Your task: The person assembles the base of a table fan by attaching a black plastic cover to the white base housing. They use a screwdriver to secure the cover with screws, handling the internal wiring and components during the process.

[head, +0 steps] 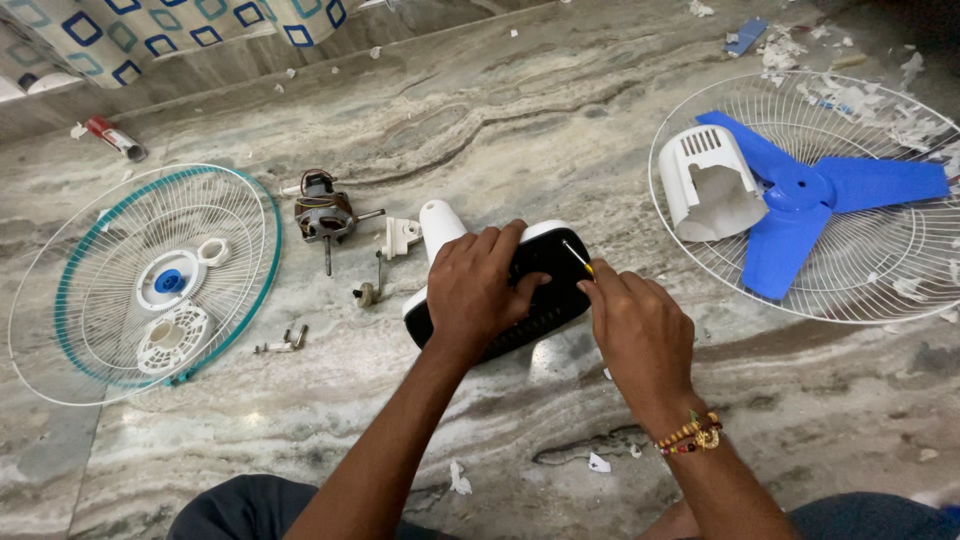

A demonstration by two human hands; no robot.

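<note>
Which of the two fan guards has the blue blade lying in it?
The all-white guard on the right, holding the blue blade; the left guard has a teal rim.
</note>
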